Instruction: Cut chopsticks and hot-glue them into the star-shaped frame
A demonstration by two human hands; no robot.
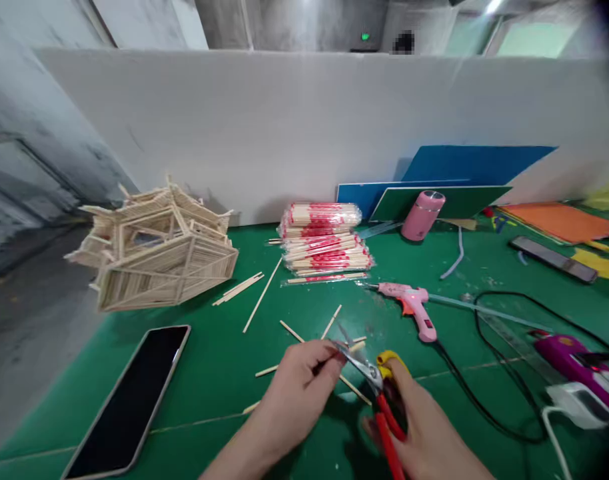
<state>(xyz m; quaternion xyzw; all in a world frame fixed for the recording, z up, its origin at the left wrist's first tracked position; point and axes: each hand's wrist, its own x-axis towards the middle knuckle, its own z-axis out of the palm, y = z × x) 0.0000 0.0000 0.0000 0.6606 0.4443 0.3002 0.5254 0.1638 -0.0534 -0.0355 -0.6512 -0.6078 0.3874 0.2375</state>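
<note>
My right hand (409, 413) is wrapped round a pair of pliers (374, 380) with red handles. A yellow piece (390, 360) shows by its index finger; I cannot tell what it is. The metal jaws point up and left to the fingertips of my left hand (304, 380). My left thumb and fingers are pinched together at the jaws, and what they hold is hidden. Around and under both hands lie loose wooden sticks (354, 388) on the green table (209, 373). Another stick (262, 297) lies farther back.
A house-like stick model (159, 260) stands at left, behind a phone (129, 400). Wrapped chopstick bundles (324, 240) lie at the back. At right are a pink glue gun (409, 307) with its cord, a pink flask (423, 217), a purple power strip (579, 367) and another phone (553, 259).
</note>
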